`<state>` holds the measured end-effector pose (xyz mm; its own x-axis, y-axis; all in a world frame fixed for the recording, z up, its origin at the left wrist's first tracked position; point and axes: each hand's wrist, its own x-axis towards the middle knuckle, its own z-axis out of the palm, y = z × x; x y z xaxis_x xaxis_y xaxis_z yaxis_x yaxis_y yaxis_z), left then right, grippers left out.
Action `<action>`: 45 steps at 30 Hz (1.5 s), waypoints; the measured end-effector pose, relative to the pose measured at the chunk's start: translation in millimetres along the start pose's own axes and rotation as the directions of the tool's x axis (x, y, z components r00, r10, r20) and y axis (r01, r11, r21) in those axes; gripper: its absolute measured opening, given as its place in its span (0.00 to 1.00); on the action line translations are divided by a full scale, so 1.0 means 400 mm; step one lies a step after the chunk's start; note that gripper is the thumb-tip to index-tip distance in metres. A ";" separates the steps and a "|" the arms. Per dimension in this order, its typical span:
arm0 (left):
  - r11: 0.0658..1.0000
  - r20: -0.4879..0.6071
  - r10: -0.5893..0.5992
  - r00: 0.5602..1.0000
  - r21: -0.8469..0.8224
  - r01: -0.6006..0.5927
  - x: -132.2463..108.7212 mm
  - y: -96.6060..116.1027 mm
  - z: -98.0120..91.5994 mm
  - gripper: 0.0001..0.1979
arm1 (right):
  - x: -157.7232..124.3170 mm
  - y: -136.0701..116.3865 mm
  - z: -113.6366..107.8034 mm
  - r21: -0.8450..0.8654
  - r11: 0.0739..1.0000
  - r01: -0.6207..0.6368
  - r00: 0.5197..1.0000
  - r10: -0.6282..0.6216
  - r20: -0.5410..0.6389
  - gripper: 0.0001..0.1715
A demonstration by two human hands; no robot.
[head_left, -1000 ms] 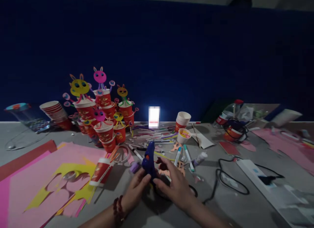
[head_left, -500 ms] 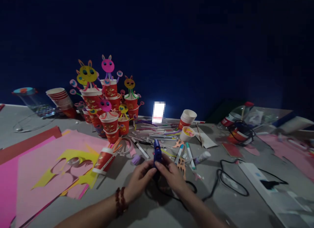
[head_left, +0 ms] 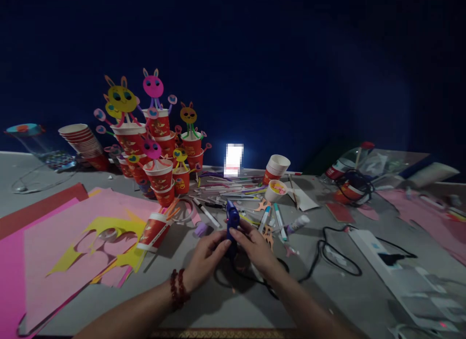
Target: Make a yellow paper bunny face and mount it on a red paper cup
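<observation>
A dark blue hot glue gun is held upright over the middle of the table, a small red light on its side. My left hand closes on the grip from the left, thumb along it. From the right, my right hand wraps the same grip, its thumb lying across the back. The grip's lower end is partly hidden by my fingers. A black cord runs from below it to the right. Beyond the gun lie marker pens and an orange paper cutout.
Red paper cups with paper animal figures stand back left. A tipped cup holds orange sticks beside pink paper. Stacked cups, a glue stick and a white power strip are on the right. A bright pixelated patch shows at the back.
The glue gun has turned slightly in my hands, its top tilting left. Both hands still grip it. The whole view has shifted a little, with the table's near edge now showing.
</observation>
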<state>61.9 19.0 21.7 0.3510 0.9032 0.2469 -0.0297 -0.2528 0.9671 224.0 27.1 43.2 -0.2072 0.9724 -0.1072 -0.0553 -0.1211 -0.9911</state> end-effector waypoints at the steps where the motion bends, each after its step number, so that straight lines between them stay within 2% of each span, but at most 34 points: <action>1: 0.999 0.002 0.012 1.000 0.037 -0.012 -0.002 0.000 -0.001 0.14 | -0.002 0.002 -0.001 -0.010 1.000 0.020 1.000 -0.020 -0.007 0.23; 6: 0.946 -0.130 0.145 0.981 0.308 -0.099 -0.021 -0.037 -0.003 0.15 | -0.014 0.015 -0.001 -0.022 0.990 0.136 0.990 -0.137 -0.021 0.21; 10: 0.890 -0.129 0.253 0.959 0.419 -0.179 -0.030 -0.052 0.000 0.14 | -0.021 0.030 0.003 -0.021 0.978 0.206 0.978 -0.205 0.045 0.24; 13: 0.867 -0.109 0.290 0.951 0.450 -0.213 -0.027 -0.026 -0.001 0.14 | -0.023 0.053 -0.002 0.001 0.977 0.211 0.977 -0.211 0.033 0.23; 17: 0.878 -0.085 0.270 0.959 0.431 -0.209 -0.017 0.019 -0.005 0.10 | -0.025 0.081 -0.011 -0.037 0.968 0.247 0.969 -0.246 0.024 0.23; 20: 0.867 -0.107 0.265 0.958 0.461 -0.189 -0.013 0.039 -0.009 0.04 | -0.027 0.080 -0.012 -0.100 0.955 0.279 0.960 -0.277 0.038 0.21; 22: 0.836 -0.087 0.301 0.950 0.503 -0.219 -0.012 0.048 -0.015 0.03 | -0.028 0.070 -0.012 -0.129 0.947 0.296 0.955 -0.293 0.036 0.21; 26: 0.752 -0.034 0.397 0.917 0.585 -0.304 -0.006 0.067 -0.033 0.07 | -0.026 0.051 -0.014 -0.158 0.935 0.318 0.948 -0.319 0.017 0.23; 30: 0.689 -0.003 0.512 0.859 0.599 -0.409 0.004 0.093 -0.037 0.10 | -0.023 0.056 -0.026 -0.176 0.914 0.365 0.931 -0.361 0.054 0.23; 32: 0.686 0.021 0.518 0.855 0.587 -0.430 0.007 0.108 -0.031 0.10 | -0.025 0.066 -0.033 -0.241 0.879 0.412 0.910 -0.408 0.072 0.26; 36: 0.722 0.028 0.458 0.889 0.571 -0.390 0.013 0.131 -0.018 0.07 | -0.032 0.075 -0.040 -0.334 0.817 0.469 0.880 -0.463 0.103 0.33; 45: 0.720 0.074 0.382 0.921 0.602 -0.347 0.031 0.157 -0.019 0.03 | -0.037 0.037 -0.039 -0.419 0.797 0.435 0.895 -0.433 0.107 0.32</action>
<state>57.2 17.1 85.9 0.3813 0.7097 0.5924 0.4199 -0.7039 0.5729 241.5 13.8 28.7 -0.2664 0.9015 0.3411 0.2747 0.4102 -0.8696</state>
